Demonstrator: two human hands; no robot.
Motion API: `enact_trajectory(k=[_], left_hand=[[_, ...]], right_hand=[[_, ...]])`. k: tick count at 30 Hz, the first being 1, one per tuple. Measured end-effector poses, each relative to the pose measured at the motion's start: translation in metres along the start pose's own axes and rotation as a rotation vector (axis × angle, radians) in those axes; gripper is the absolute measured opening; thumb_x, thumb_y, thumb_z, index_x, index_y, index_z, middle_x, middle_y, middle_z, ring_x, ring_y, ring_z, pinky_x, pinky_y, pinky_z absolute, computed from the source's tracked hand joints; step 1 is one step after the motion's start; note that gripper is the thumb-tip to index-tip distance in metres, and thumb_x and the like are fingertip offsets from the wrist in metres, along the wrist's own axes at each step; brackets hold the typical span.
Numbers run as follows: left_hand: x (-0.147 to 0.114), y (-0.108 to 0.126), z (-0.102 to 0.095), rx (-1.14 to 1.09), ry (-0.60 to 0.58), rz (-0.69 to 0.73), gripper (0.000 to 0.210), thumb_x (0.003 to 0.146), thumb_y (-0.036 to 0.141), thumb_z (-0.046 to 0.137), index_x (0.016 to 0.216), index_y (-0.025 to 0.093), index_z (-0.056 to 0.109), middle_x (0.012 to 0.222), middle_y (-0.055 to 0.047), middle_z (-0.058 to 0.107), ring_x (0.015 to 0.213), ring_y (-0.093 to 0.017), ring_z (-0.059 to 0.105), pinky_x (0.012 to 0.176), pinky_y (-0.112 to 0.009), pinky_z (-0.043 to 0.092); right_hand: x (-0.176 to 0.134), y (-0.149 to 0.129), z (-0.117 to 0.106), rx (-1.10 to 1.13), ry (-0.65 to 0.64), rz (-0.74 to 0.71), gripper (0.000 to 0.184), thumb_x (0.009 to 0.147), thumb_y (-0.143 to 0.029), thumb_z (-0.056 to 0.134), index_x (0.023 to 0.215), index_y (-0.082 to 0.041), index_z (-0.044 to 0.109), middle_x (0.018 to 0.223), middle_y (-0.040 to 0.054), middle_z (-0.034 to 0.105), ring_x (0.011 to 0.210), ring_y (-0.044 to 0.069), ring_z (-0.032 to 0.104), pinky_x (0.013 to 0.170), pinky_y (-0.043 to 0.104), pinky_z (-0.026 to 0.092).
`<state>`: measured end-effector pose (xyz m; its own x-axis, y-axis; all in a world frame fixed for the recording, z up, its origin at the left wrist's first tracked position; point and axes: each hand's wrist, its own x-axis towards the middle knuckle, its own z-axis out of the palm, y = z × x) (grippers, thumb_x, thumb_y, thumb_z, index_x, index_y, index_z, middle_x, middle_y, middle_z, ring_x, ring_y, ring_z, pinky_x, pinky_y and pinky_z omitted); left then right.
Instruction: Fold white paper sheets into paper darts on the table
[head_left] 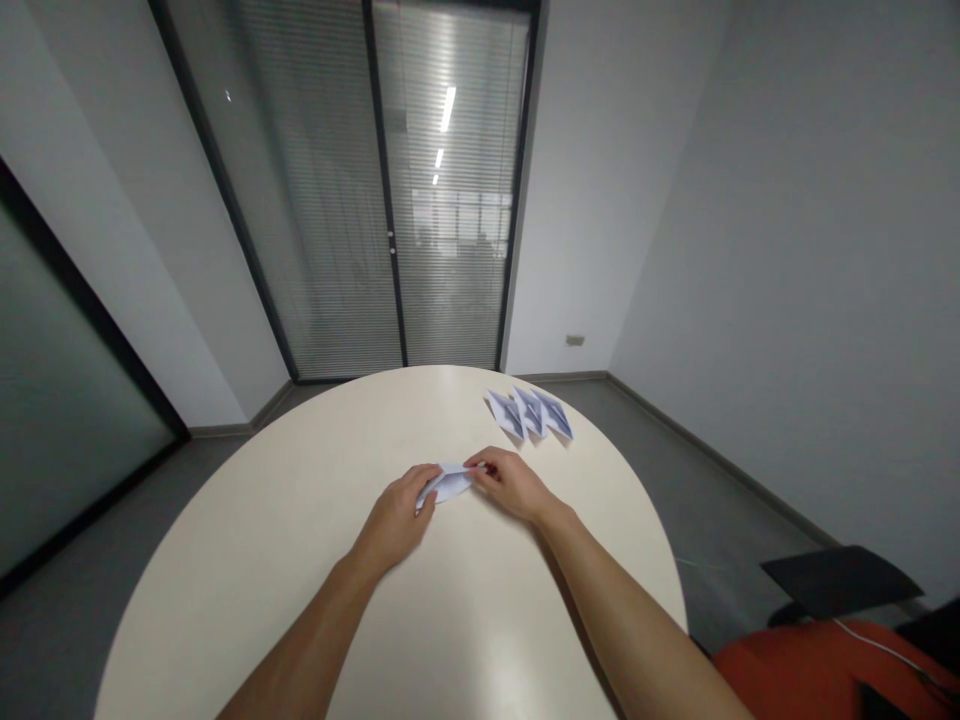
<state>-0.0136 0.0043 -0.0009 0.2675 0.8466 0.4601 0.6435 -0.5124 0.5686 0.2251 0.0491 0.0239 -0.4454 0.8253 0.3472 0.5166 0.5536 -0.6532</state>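
Between my hands is a small folded white paper boat (452, 484), low over the table. My left hand (400, 510) grips its left end, thumb on the near side and fingers on the far side. At the right end, my right hand (510, 480) pinches the paper's tip between thumb and fingers. Beyond my right hand, three folded paper boats stand in a row: the left one (507, 414), the middle one (531, 411) and the right one (553, 415).
The round cream table (300, 560) fills the lower middle. An orange chair (810, 665) with a black armrest (844, 580) stands at the lower right, a thin white cable (877, 640) lying on it. Behind the table are a glass door (450, 300) with blinds and white walls.
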Motion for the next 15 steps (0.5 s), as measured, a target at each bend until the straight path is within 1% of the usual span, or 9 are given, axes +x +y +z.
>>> enact_trajectory(k=[4, 6, 8, 11, 15], left_hand=[[0.0000, 0.0032, 0.0017, -0.075, -0.007, -0.043, 0.033, 0.096, 0.023, 0.051, 0.127, 0.020, 0.063, 0.131, -0.011, 0.068, 0.121, -0.023, 0.065, 0.109, -0.041, 0.050], [-0.0008, 0.0052, 0.0025, -0.134, -0.035, -0.088, 0.037, 0.097, 0.025, 0.051, 0.132, 0.020, 0.059, 0.132, -0.012, 0.068, 0.118, -0.023, 0.068, 0.106, -0.041, 0.052], [-0.0016, 0.0074, 0.0029, -0.185, -0.058, -0.134, 0.043, 0.097, 0.028, 0.051, 0.139, 0.020, 0.054, 0.133, -0.013, 0.067, 0.114, -0.023, 0.070, 0.102, -0.040, 0.055], [-0.0024, 0.0098, 0.0024, -0.206, -0.076, -0.138, 0.048, 0.098, 0.029, 0.051, 0.145, 0.020, 0.050, 0.134, -0.013, 0.067, 0.113, -0.023, 0.071, 0.101, -0.039, 0.056], [-0.0018, 0.0092, 0.0017, -0.183, -0.088, -0.065, 0.050, 0.099, 0.028, 0.050, 0.148, 0.022, 0.049, 0.136, -0.013, 0.066, 0.113, -0.021, 0.070, 0.101, -0.038, 0.055]], right_hand=[[0.0027, 0.0055, 0.0037, 0.098, 0.084, 0.070, 0.024, 0.095, -0.037, 0.063, 0.104, -0.018, 0.074, 0.091, 0.0056, 0.074, 0.078, 0.017, 0.064, 0.073, 0.029, 0.048], [0.0036, 0.0076, 0.0039, 0.127, 0.117, 0.090, 0.025, 0.094, -0.038, 0.063, 0.105, -0.018, 0.074, 0.084, 0.0042, 0.072, 0.075, 0.017, 0.064, 0.071, 0.029, 0.048], [0.0041, 0.0082, 0.0035, 0.153, 0.145, 0.083, 0.026, 0.094, -0.037, 0.063, 0.108, -0.018, 0.074, 0.084, 0.0041, 0.072, 0.076, 0.018, 0.065, 0.072, 0.030, 0.049], [0.0044, 0.0061, 0.0025, 0.188, 0.166, 0.047, 0.027, 0.096, -0.035, 0.060, 0.113, -0.019, 0.073, 0.097, 0.0071, 0.076, 0.086, 0.020, 0.068, 0.079, 0.032, 0.052], [0.0043, 0.0007, 0.0018, 0.123, 0.193, 0.009, 0.028, 0.100, -0.032, 0.055, 0.120, -0.021, 0.071, 0.118, 0.0102, 0.075, 0.102, 0.022, 0.069, 0.090, 0.037, 0.053]])
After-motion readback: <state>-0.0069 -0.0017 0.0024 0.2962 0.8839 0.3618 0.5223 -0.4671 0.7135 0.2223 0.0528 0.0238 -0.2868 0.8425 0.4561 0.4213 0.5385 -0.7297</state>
